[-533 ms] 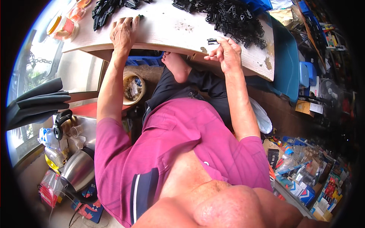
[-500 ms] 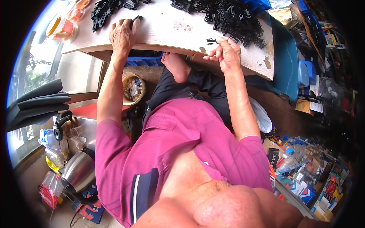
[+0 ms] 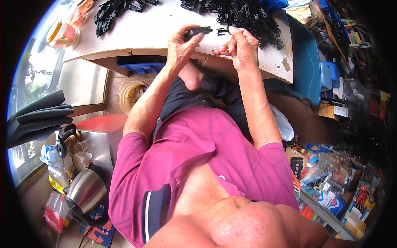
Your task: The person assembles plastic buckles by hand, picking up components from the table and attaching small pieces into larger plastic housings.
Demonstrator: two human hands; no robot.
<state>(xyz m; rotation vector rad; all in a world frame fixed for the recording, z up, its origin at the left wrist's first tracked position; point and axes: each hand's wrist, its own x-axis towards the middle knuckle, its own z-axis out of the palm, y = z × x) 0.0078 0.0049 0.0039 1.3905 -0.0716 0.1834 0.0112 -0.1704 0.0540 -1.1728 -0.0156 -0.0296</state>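
My left hand [image 3: 182,47] is closed on a long black plastic part [image 3: 199,32], pointing it to the right over the table's near edge. Close beside it, my right hand [image 3: 243,47] pinches a smaller black plastic piece [image 3: 223,32] between thumb and forefinger. A narrow gap separates the two parts. Just beyond my right hand lies a big heap of black plastic parts [image 3: 252,18]. Another pile of black parts [image 3: 108,16] sits at the table's far left. Both held parts are partly covered by my fingers.
The pale table [image 3: 153,37] has worn patches. Clear jars with orange lids [image 3: 62,35] stand at its left end. A teal bin [image 3: 304,58] adjoins the right side. Below are a blue crate [image 3: 142,67], a round tub [image 3: 126,97] and a steel kettle [image 3: 87,188].
My left hand has come right from beside the left pile, bringing a black part up to the right hand's piece. The right hand has shifted slightly left and away from me.
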